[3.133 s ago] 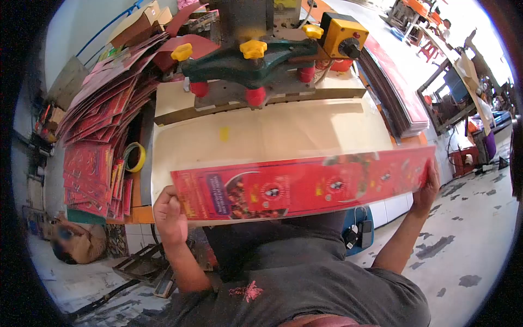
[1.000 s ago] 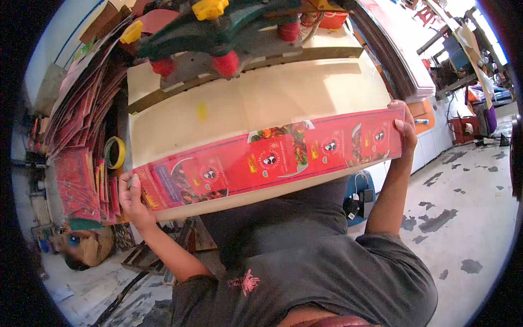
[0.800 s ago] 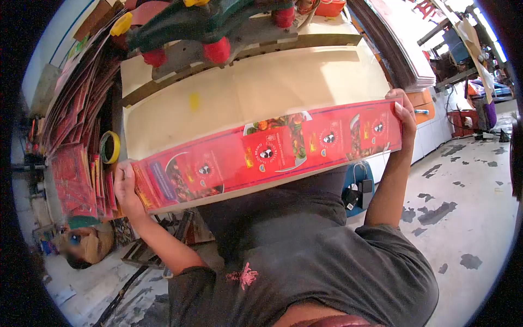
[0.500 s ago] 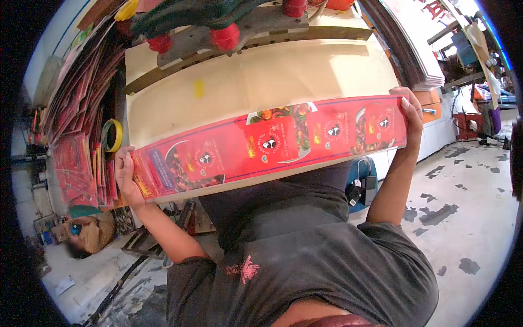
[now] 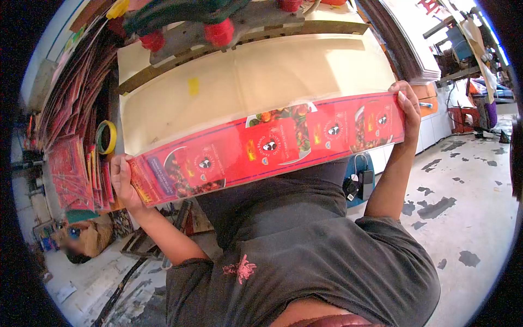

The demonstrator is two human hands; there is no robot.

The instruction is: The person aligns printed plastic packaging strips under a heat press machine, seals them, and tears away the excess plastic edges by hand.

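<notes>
A long red printed strip [image 5: 283, 144], glossy, with panda logos and food pictures, stretches between my two hands at the near edge of a cream-coloured work surface [image 5: 245, 71]. My left hand [image 5: 124, 182] is closed around its left end, fingers on the edge. On the other end, my right hand [image 5: 408, 106] grips the upper corner, thumb on the printed face. The strip slants, its left end nearer my body. Whether it rests on the edge of the surface is hidden.
A metal bar with red clamp knobs [image 5: 219, 34] crosses the far side. On the left are stacked red printed sheets [image 5: 71, 169] and a yellow tape roll [image 5: 109, 136]. White sheets [image 5: 419, 60] are piled at right. A person [image 5: 90, 240] is low at the left.
The strip's left end has come slightly toward my body with my left hand. Its right end stays nearly level. The surroundings have shifted a little in view.
</notes>
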